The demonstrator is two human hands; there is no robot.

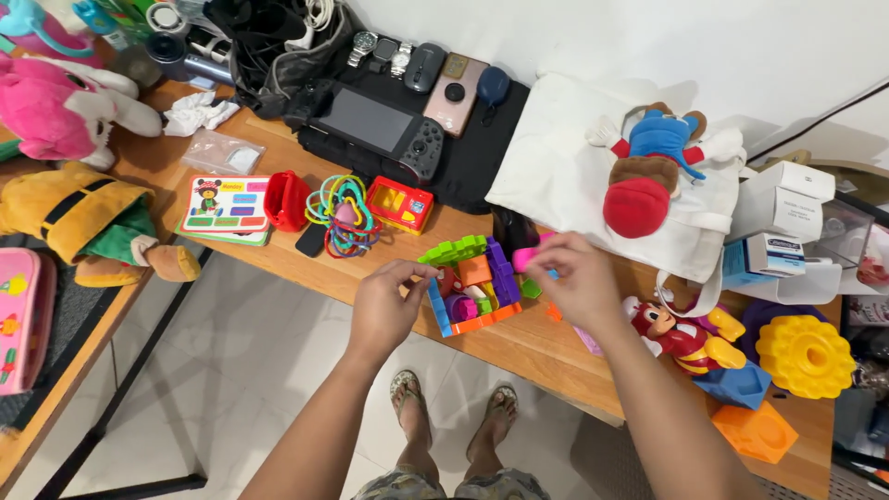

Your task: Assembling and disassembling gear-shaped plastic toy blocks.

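Item: toy block box (474, 289), a small open enclosure of interlocking plastic bricks with blue, orange and purple walls and a green scalloped piece along its far rim, standing on the wooden table (519, 344) close to the near edge. Contents: several loose small blocks in orange, red, green, yellow and magenta, piled unevenly; exact count could not be told. Left hand (386, 306) rested at the box's left wall, fingertips pinched at the blue corner; whether it clasped a piece there could not be told. Right hand (576, 281) hovered just right of the box, fingers closed around a pink block (525, 258) held above the purple wall. Risks, as judged: the box sat near the table edge, so a push from either hand could slide it off onto the tiled floor; pressing the pink block down hard might split the walls and spill the contents. Adjacent: a red-and-yellow figure toy (679, 335) beside the right wrist, a looped ring toy (344, 215) and a black handheld console (375, 125) farther back. A white tote bag (593, 181) bore a red-capped plush doll (648, 168).
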